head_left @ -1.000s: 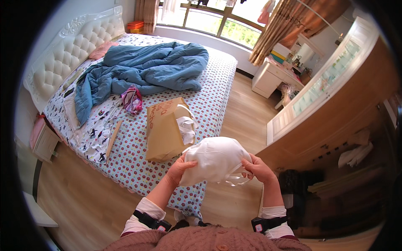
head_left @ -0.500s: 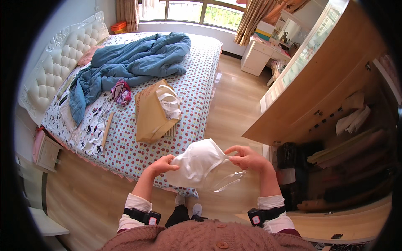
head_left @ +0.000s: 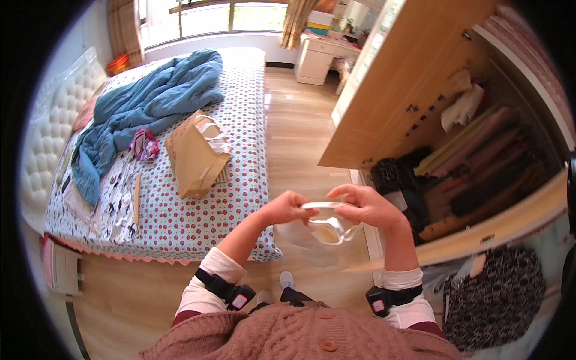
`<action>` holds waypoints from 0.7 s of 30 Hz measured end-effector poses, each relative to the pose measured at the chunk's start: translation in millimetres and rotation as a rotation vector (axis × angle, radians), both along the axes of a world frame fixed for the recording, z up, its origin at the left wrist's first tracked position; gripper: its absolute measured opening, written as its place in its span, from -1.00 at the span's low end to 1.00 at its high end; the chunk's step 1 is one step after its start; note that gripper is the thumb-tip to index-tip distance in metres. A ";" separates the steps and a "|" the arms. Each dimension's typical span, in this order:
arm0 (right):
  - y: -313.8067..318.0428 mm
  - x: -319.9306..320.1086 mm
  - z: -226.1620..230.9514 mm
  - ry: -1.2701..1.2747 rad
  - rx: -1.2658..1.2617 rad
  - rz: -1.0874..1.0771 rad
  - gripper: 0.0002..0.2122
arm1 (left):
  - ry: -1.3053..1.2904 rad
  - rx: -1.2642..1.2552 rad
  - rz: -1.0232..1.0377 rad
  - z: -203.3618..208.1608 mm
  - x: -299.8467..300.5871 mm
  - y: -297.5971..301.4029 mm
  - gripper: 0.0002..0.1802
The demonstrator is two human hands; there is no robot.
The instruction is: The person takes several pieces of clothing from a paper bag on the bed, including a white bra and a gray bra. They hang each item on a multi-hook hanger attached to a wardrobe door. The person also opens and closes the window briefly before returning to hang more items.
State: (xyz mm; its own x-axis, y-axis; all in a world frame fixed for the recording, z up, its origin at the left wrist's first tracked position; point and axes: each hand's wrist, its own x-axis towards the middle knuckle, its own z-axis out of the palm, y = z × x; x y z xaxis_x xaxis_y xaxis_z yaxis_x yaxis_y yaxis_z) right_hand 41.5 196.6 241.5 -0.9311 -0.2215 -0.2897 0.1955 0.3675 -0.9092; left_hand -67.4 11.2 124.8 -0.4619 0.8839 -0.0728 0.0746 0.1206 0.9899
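Observation:
Between my hands, in front of me above the floor, hangs a white bra (head_left: 324,205). My left hand (head_left: 287,207) pinches one end of it, fingers closed. On the other side my right hand (head_left: 373,207) grips it between thumb and fingers, with the index finger arched above. A narrow white band runs taut from one hand to the other. Below it the cups and straps dangle, partly smeared by motion. To the left, a brown paper bag (head_left: 195,165) with white items showing at its opening stands on the bed (head_left: 243,144).
A crumpled blue quilt (head_left: 162,90) and a pink-purple cloth (head_left: 144,145) lie on the bed. Right of me, an open wardrobe door (head_left: 390,84) stands before hanging clothes (head_left: 480,162). A white desk (head_left: 318,60) is near the window. Patterned dark fabric (head_left: 504,294) lies at the lower right.
The view has swung right, toward the wardrobe. My hands have come closer together, and the bra, earlier spread with a cup facing up, now hangs from a band between them.

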 end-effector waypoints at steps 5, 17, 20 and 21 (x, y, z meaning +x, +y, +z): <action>11.0 84.8 8.6 -0.193 0.125 -0.255 -0.77 | 0.064 -0.029 -0.147 9.3 13.8 3.7 -0.81; 20.3 291.5 5.7 -0.003 0.012 -0.210 -0.75 | -0.122 -0.065 -0.657 4.8 152.8 69.5 -0.78; 31.6 358.5 19.4 -0.136 -0.141 -0.220 -0.75 | -0.042 -0.048 -1.007 13.9 199.8 108.6 -0.71; 35.0 377.5 22.6 -0.097 -0.250 -0.253 -0.75 | 0.132 -0.011 -1.078 14.5 222.0 123.6 -0.69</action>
State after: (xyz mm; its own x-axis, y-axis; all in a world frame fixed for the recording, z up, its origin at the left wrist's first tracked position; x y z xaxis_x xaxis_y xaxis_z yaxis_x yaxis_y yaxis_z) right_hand 419.0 231.5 264.1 -0.9363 -0.0624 -0.3456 0.3417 0.0655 -0.9375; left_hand 154.6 134.9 139.3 0.5523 0.8288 -0.0900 0.2521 -0.0631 0.9656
